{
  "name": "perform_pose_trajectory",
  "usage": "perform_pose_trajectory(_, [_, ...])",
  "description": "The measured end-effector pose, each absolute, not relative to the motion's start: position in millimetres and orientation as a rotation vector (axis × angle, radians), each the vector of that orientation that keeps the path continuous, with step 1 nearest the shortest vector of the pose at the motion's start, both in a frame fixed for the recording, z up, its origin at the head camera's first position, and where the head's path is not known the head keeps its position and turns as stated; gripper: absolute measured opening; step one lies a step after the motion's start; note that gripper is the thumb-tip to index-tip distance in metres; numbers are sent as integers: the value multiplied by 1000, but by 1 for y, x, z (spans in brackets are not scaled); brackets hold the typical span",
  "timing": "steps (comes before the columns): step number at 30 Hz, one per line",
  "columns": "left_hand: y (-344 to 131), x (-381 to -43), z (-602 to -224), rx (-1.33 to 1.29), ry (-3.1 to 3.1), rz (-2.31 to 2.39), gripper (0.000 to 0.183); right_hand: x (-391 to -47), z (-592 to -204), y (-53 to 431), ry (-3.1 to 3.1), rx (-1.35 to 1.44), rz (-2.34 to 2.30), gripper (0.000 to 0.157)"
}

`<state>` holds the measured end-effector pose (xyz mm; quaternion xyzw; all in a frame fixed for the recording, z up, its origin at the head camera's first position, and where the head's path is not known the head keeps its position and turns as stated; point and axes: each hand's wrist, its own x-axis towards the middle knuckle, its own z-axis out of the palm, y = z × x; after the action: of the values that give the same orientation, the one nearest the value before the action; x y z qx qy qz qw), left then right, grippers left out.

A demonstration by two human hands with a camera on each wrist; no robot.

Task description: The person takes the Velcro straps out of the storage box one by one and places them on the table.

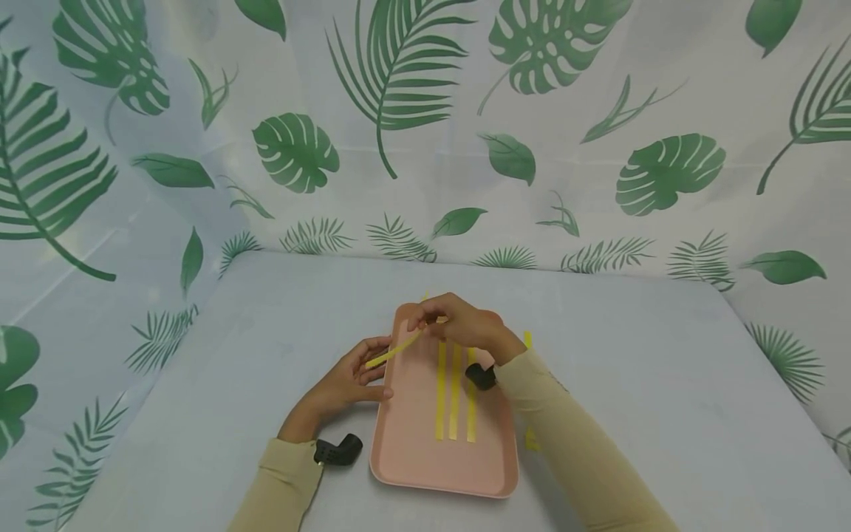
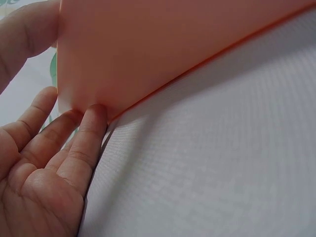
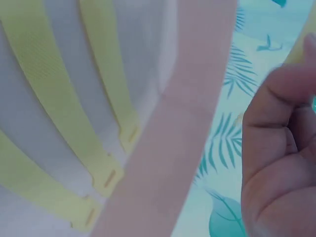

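A pink tray [image 1: 439, 471] lies on the white tabletop, with three flat yellow strips [image 1: 454, 403] side by side in it. Slotted, notched ends of these strips [image 3: 106, 180] show in the right wrist view. Over the tray's far left part, my right hand [image 1: 459, 321] pinches another yellow strip [image 1: 399, 349], whose lower end slants across my left fingers. My left hand [image 1: 346, 380] is at the tray's left edge, thumb by the rim. In the left wrist view its fingertips [image 2: 94, 116] touch the tray's outer wall [image 2: 128, 54].
More yellow pieces [image 1: 532, 440] lie right of the tray, partly hidden by my right sleeve [image 1: 565, 414]. Black wrist cameras [image 1: 339, 449] sit on both wrists. A leaf-patterned cloth [image 1: 425, 192] stands behind and beside the table.
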<state>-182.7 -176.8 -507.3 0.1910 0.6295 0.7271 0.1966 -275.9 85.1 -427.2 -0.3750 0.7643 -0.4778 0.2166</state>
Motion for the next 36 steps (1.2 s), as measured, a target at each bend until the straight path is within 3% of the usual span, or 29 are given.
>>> perform_pose_trajectory(10, [-176,-184,-508,541,1788,2019,93,-266,-421,98,2216,-1084,-1453,18])
perform_pose_trajectory(24, [-176,-182,-508,556,1784,2041,95,-251,-418,120,2235,-887,-1605,6])
perform_pose_trajectory(29, [-176,-182,-508,559,1776,2045,96,-246,-415,127,2280,-884,-1612,11])
perform_pose_trajectory(33, [-175,-181,-508,558,1774,2047,97,-242,-413,133,2253,-876,-1654,4])
perform_pose_trajectory(36, [-175,-181,-507,559,1779,2048,97,-239,-412,138,2206,-867,-1693,7])
